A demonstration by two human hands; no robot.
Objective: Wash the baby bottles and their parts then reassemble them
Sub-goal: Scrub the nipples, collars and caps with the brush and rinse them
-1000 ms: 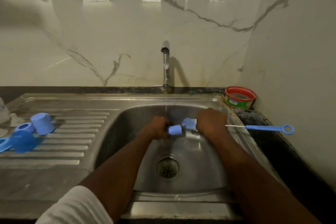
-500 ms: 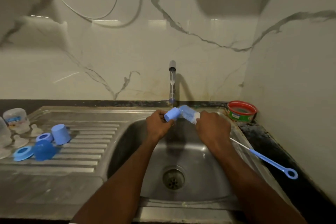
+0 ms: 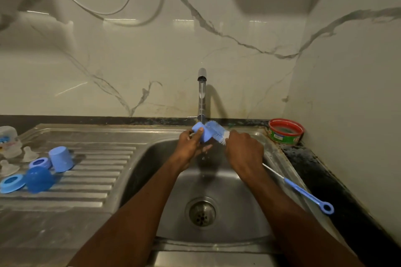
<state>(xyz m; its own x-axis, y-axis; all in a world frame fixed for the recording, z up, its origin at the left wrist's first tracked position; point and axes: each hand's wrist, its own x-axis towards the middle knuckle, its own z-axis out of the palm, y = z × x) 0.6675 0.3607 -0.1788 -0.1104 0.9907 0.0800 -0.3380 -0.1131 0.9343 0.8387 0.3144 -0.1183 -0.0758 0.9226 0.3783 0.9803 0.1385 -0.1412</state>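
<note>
Both hands have risen from low in the basin a second ago to just under the tap point(image 3: 201, 93), at the back rim of the sink point(image 3: 269, 219), and they sit about where they were half a second ago. The left hand point(image 3: 191, 145) grips a small blue cap point(image 3: 200, 132), thumb laid over its top; the cap was level over the drain before and is now tilted up toward the spout. The right hand point(image 3: 244, 151) is closed around the wire stem of the bottle brush point(image 3: 217, 131), whose blue bristle head lies just beside and touching the cap. The brush handle point(image 3: 308, 195) with its ring end, which pointed out level to the right a second ago, now slopes down and right over the sink's edge. A thin stream of water falls from the tap, with drops below the hands. On the draining board at left lie a light blue cup point(image 3: 60, 158) on its side, a blue ring point(image 3: 40, 163), a darker blue dome point(image 3: 39, 182), another blue ring point(image 3: 12, 183), clear teats point(image 3: 28, 154) and a clear bottle point(image 3: 8, 136), seemingly unmoved. A red-rimmed tub point(image 3: 285, 131) stands on the tabletop in the right corner.
</note>
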